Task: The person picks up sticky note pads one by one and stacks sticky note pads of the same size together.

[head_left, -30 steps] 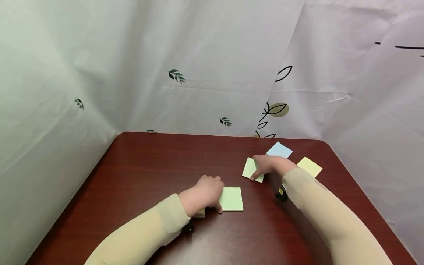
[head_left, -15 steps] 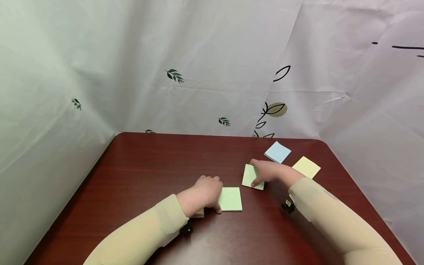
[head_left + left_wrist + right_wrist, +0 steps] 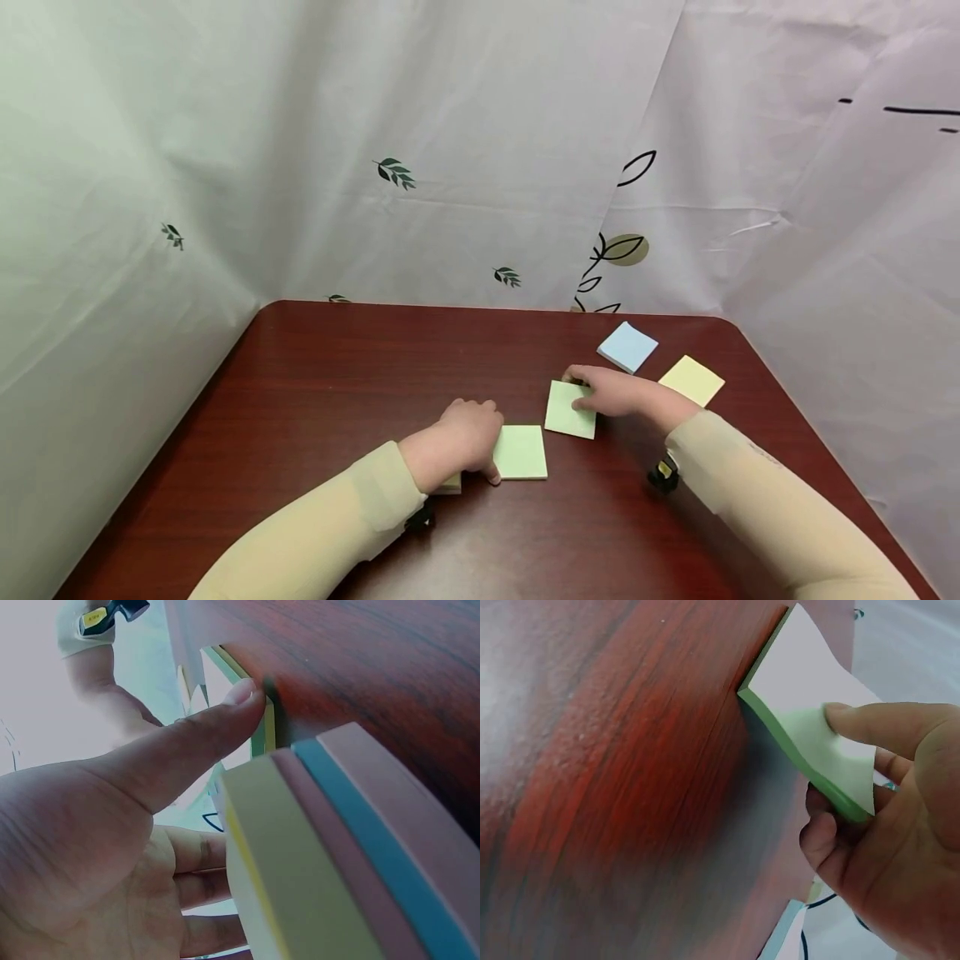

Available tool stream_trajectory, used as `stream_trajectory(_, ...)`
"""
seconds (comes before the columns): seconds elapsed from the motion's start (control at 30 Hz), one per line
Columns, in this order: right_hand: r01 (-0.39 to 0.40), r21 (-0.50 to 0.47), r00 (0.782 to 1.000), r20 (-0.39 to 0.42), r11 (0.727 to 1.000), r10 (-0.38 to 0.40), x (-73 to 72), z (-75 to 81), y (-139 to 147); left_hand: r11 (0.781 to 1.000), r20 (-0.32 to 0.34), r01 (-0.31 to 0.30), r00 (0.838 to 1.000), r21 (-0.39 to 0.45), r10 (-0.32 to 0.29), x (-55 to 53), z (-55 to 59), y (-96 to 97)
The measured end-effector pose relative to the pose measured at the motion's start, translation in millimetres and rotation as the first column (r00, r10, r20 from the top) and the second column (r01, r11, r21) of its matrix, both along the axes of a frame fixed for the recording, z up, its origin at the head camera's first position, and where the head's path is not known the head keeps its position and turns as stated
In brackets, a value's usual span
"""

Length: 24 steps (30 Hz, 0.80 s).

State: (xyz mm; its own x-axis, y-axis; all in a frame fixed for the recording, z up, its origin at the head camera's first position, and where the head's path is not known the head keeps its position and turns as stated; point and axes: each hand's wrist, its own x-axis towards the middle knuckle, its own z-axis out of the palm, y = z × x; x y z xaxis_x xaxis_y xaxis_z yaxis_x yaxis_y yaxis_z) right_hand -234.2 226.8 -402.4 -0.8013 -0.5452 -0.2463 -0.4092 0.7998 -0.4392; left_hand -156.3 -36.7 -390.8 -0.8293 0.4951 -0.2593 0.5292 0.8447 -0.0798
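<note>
My right hand [image 3: 609, 393] pinches a light green sticky note pad [image 3: 566, 412] between its thumb on top and curled fingers beneath. The pad bows, its held side raised off the table, as the right wrist view shows. My left hand [image 3: 467, 433] holds a second light green pad [image 3: 522, 452] by its left side, thumb at the near edge and fingers toward the far edge. Yellow shows under the green there in the left wrist view. Close beneath the left wrist is a stack of sticky note pads [image 3: 322, 847] in yellow, pink and blue, mostly hidden in the head view.
A light blue pad [image 3: 627, 347] and a pale yellow pad [image 3: 692, 381] lie beyond the right hand, toward the back right. The dark red wooden table [image 3: 360, 358] meets a white leaf-print curtain [image 3: 450, 225] at its back and sides.
My right hand has drawn the green pad slightly nearer, away from the blue pad, which now shows whole. Its fingers have shifted under the pad. The left hand keeps its place.
</note>
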Motion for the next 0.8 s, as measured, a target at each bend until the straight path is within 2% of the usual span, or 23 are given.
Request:
stream_trajectory(0.2, -0.013, -0.035, 1.000, 0.010, 0.999, 0.013, 6.1, 1.6, 6, 1.000, -0.006, 0.002, 1.000, 0.006, -0.002, 1.0, 0.3, -0.1)
stream_trajectory(0.53, -0.066, -0.005, 0.998, 0.014, 0.998, 0.066, 29.0, 5.3, 7, 1.000, -0.002, 0.003, 1.000, 0.022, -0.003, 0.9, -0.2, -1.0)
stream_trajectory(0.8, -0.082, 0.077, 0.994, -0.062, 0.994, 0.086, 43.0, 3.5, 2, 1.000, 0.001, 0.002, 1.000, 0.014, -0.002, 1.4, 1.1, -1.2)
